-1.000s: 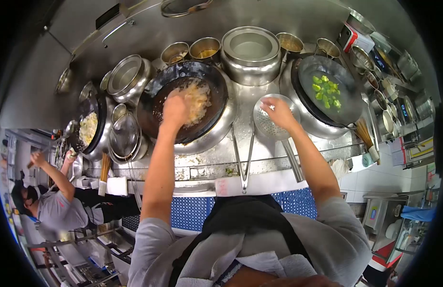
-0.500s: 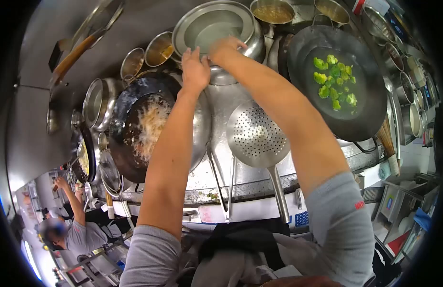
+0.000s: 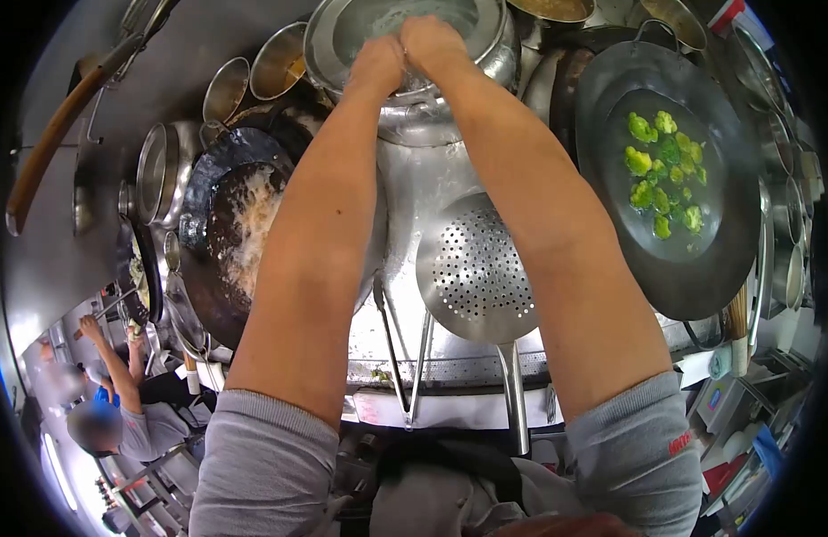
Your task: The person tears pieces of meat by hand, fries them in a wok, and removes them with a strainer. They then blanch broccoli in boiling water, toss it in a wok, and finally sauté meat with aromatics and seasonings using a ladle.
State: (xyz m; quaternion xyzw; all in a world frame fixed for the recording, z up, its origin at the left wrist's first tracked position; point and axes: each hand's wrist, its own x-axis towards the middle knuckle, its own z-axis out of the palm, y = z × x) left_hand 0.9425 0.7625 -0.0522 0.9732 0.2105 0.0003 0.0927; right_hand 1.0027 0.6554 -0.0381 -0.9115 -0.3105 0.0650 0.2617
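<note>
Person's left hand [image 3: 378, 64] and right hand [image 3: 431, 40] together above steel pot [image 3: 418, 125], grip impossible to tell, perforated ladle [image 3: 475, 273] on counter [image 3: 400, 179].

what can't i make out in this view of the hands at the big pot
All in the head view:
- Fingertips of the left hand and right hand: hidden by the hands themselves; any grip unclear
- Big pot: far rim cut off by top edge
- Pale food in the left wok: blurred, partly behind the left forearm
</note>
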